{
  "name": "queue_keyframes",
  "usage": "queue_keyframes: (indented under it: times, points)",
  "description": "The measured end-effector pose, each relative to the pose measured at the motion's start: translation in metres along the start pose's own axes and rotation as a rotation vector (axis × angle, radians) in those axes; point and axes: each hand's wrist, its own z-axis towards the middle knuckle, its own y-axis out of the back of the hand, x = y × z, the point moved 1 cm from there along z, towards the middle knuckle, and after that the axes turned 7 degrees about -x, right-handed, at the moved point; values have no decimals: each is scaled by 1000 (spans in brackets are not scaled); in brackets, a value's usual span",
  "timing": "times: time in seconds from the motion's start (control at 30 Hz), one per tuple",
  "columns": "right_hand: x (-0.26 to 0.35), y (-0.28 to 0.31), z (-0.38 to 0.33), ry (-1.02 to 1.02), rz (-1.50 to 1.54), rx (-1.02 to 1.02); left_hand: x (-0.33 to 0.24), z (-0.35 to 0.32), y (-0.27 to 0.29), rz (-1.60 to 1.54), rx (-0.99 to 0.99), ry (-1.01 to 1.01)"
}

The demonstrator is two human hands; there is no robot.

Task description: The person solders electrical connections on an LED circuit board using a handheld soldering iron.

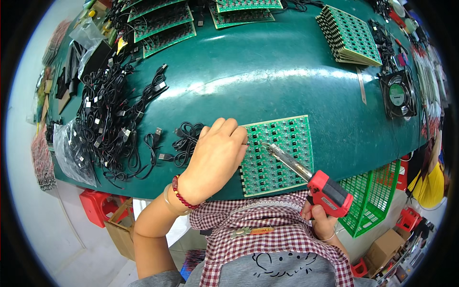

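The fingers (228, 130) of the left hand (216, 160) lie close together and flat, pressing down the left edge of the green rectangular circuit panel studded with rows of small black parts (279, 154), which sits on the near edge of the dark green glossy worktable (267, 71), right in front of the person; the right hand (321, 221) is wrapped tight around the grip of the red and black pistol-shaped soldering gun (322, 187), whose long metal tip comes down on the panel's upper left part, just beside those fingertips. That closeness is what I'd worry about: a small slip of the tip could, I reckon, burn a finger, or bridge two neighbouring pads, and lingering on one spot could scorch the board. The panel also hangs near the table's lip, so a hard push might tip it off. It looks flat, clean and evenly populated, a grid of identical little boards. Left of the hand lies a tangle of thin black cables with plug ends (119, 124); further back a fanned stack of similar green panels (351, 36), a small black square fan (398, 94), and more green panels along the far edge (165, 28)
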Motion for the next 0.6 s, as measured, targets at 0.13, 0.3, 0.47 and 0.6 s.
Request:
queue_keyframes:
  times: [0.13,0.3,0.47,0.6]
  points:
    - [-8,-1,-4,-29,-13,-4,-1,-2,-3,42,-21,-7]
    - [-10,2,-3,-16,-39,97,-7,-4,1,176,22,-30]
    - [-9,-1,-5,-35,73,75,-5,-5,1,226,85,-35]
    - [-9,-1,-6,-38,81,83,-3,-9,-5,87,-23,-9]
